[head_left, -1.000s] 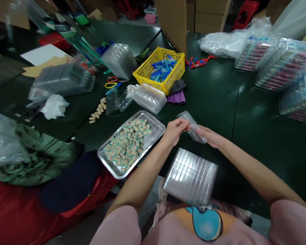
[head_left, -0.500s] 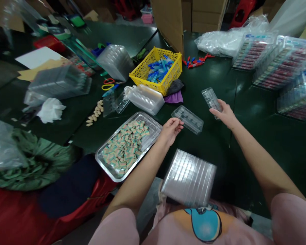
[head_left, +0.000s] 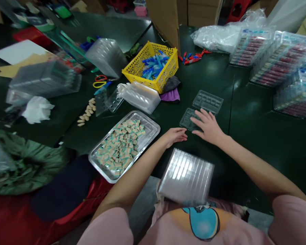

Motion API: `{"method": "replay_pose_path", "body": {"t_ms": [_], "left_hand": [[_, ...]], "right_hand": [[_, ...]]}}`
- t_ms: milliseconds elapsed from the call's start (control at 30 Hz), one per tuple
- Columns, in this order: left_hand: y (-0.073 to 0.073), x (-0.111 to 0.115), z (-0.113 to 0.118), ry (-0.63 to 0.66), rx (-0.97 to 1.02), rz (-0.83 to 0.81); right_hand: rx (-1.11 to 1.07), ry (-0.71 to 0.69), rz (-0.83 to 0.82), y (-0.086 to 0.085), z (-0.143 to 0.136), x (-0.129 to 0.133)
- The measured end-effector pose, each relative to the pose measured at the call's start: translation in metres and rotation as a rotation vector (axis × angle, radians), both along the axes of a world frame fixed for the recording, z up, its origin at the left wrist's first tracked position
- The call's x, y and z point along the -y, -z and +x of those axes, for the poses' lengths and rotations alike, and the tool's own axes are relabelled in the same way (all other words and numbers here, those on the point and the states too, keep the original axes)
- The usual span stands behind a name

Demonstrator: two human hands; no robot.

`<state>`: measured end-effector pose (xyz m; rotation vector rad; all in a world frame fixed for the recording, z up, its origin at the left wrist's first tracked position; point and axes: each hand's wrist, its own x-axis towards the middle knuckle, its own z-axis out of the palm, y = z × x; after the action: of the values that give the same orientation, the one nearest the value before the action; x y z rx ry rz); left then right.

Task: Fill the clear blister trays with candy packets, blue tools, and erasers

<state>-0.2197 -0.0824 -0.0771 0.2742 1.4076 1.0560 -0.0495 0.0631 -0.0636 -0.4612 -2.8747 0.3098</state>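
Two clear plastic blister trays lie close together on the dark green table. Over the near tray my right hand is spread with its fingers apart, covering part of it; whether the fingertips touch it is unclear. The far tray lies just beyond those fingers. My left hand is beside the near tray's left corner, fingers stretched out, nothing visible in it. Close to my body is a stack of clear trays. A metal tray holding many small striped pieces stands left of my left forearm.
A yellow basket of blue pen-like items stands at the back, with a stack of trays before it. Filled clear packs line the right side. Scissors and beige pieces lie left, near more tray stacks.
My right hand has let go of the tray it held and opened, moving left and nearer. Both trays now lie together on the table. My left hand's pinched fingers have straightened. The view has shifted slightly.
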Motion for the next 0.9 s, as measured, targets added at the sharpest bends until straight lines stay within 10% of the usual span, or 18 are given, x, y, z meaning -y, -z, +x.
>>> {"method": "replay_pose_path", "body": {"t_ms": [167,500,900], "left_hand": [[-0.013,0.010,-0.003,0.094,-0.193,0.059],[-0.061,0.110,0.029,-0.110,-0.769,0.352],[-0.075,0.144,0.095,0.281,-1.498,0.644]], "right_hand": [[0.148,0.090,0.077,0.024,0.013,0.019],[0.157,0.198,0.024,0.033,-0.013,-0.044],[0.114,0.226,0.001,0.022,-0.036,-0.078]]}}
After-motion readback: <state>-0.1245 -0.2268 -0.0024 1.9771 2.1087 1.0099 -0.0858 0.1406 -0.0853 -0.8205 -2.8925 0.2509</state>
